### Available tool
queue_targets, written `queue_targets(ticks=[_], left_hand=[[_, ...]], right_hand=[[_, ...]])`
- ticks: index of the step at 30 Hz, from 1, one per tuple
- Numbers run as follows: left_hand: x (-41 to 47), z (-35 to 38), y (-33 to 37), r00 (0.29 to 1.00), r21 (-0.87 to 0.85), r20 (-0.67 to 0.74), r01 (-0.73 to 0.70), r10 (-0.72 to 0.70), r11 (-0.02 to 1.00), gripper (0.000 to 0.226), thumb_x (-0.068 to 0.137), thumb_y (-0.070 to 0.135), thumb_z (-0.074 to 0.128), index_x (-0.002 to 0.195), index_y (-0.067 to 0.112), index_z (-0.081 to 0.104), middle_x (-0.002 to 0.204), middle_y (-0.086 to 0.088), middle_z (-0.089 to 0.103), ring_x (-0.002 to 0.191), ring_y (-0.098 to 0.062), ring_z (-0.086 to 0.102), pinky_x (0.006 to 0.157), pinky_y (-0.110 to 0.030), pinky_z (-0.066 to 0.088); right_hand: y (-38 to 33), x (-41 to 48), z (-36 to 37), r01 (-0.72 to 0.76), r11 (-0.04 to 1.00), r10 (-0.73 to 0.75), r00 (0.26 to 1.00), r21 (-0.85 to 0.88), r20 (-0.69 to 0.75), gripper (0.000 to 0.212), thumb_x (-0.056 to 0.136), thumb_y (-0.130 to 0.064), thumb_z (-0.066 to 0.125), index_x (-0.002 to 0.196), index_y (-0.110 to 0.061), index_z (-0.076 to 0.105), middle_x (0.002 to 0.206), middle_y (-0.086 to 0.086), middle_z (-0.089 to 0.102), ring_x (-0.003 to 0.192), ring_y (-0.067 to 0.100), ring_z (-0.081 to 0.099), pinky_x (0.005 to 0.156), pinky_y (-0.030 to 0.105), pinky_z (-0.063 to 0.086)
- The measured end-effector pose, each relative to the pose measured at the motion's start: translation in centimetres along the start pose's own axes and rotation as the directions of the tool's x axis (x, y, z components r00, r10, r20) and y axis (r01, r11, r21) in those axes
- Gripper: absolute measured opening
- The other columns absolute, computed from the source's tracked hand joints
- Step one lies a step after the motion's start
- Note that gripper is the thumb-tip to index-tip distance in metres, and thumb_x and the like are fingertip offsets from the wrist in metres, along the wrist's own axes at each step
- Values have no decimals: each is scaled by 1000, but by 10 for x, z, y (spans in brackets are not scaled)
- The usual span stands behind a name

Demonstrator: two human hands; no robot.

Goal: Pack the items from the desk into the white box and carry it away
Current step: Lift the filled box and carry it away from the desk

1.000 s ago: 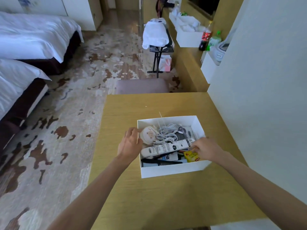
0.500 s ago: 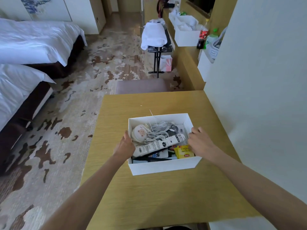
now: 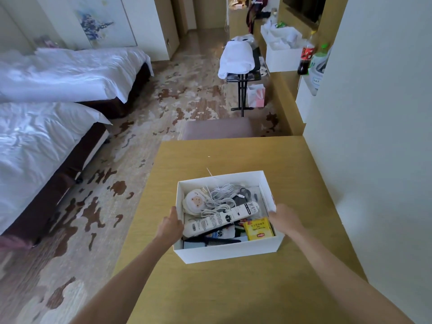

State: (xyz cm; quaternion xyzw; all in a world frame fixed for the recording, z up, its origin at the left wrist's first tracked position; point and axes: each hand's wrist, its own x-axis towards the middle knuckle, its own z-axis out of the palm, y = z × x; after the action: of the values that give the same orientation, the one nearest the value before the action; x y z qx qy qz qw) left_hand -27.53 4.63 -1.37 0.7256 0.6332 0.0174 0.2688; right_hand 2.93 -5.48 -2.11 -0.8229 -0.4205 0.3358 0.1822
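The white box point(image 3: 230, 252) sits on the wooden desk point(image 3: 224, 293), open at the top. Inside lie a white power strip point(image 3: 219, 220), coiled white cables point(image 3: 222, 195), a round white item with a face point(image 3: 195, 202), a yellow tea box point(image 3: 258, 229) and a black comb point(image 3: 211, 242). My left hand point(image 3: 170, 226) is pressed against the box's left wall. On the opposite side, my right hand point(image 3: 284, 219) grips the right wall near its rim. I cannot tell whether the box is lifted off the desk.
A white wall point(image 3: 374, 136) runs close along the desk's right side. A padded stool point(image 3: 217, 129) stands at the desk's far edge. Two beds point(image 3: 46, 118) fill the left. A luggage rack point(image 3: 242, 73) and a counter with bottles point(image 3: 306, 57) lie further back.
My right hand has come out of the box and moved onto its right wall. My left hand has dropped from the rim to the left wall. The view has tilted up.
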Motion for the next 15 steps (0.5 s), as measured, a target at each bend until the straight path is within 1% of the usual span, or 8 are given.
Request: queue_targets(ticks=[1, 3, 6, 8, 11, 13, 15], left_hand=[[-6, 1, -5, 1000, -11, -9, 14, -14, 1000, 31, 92, 4, 39, 123, 1, 34, 106, -27, 60, 93, -39, 58, 74, -46, 48], [-16, 1, -16, 999, -21, -29, 38, -38, 999, 30, 92, 5, 39, 122, 2, 35, 104, -24, 60, 91, -38, 58, 71, -44, 48], [-30, -3, -40, 994, -20, -69, 85, -86, 996, 29, 93, 7, 41, 121, 3, 36, 96, -16, 60, 80, -32, 57, 63, -40, 48], [-43, -9, -58, 987, -44, -95, 129, -133, 991, 30, 93, 8, 42, 123, 4, 37, 97, -13, 59, 81, -29, 58, 65, -40, 50], [-58, -26, -87, 967, -81, -172, 176, -188, 981, 37, 92, 8, 43, 128, 7, 37, 107, -16, 62, 92, -32, 61, 75, -43, 54], [-65, -40, -109, 950, -87, -216, 210, -224, 974, 37, 92, 9, 42, 128, 7, 36, 109, -17, 62, 93, -33, 61, 75, -42, 52], [-71, -53, -133, 932, -109, -245, 248, -268, 963, 36, 92, 9, 42, 128, 8, 36, 111, -17, 62, 90, -31, 59, 71, -38, 48]], right_hand=[[-1, 0, 1, 29, 999, -29, 1000, -34, 0, 34, 96, -17, 48, 63, -15, 40, 55, -4, 35, 43, 8, 31, 40, 18, 24], [-4, -1, 7, 83, 993, -81, 996, -80, 27, 34, 98, -17, 48, 65, -13, 43, 55, -4, 37, 42, 7, 31, 38, 16, 24], [-18, -5, 24, 133, 985, -125, 990, -114, 67, 33, 98, -17, 48, 66, -13, 43, 55, -6, 38, 41, 6, 30, 37, 14, 23], [-33, -7, 38, 170, 979, -162, 983, -110, 81, 34, 98, -16, 48, 64, -14, 42, 54, -6, 38, 40, 6, 30, 36, 13, 22], [-64, -6, 62, 222, 971, -210, 969, -86, 128, 32, 97, -11, 49, 65, -13, 44, 56, -5, 38, 42, 7, 30, 40, 18, 24], [-91, -6, 76, 258, 963, -244, 958, -80, 147, 33, 94, -7, 50, 63, -14, 43, 54, -5, 37, 42, 8, 31, 41, 19, 25], [-121, -6, 92, 303, 949, -285, 944, -90, 168, 33, 94, -6, 50, 63, -15, 44, 53, -6, 37, 40, 6, 30, 39, 18, 24]])
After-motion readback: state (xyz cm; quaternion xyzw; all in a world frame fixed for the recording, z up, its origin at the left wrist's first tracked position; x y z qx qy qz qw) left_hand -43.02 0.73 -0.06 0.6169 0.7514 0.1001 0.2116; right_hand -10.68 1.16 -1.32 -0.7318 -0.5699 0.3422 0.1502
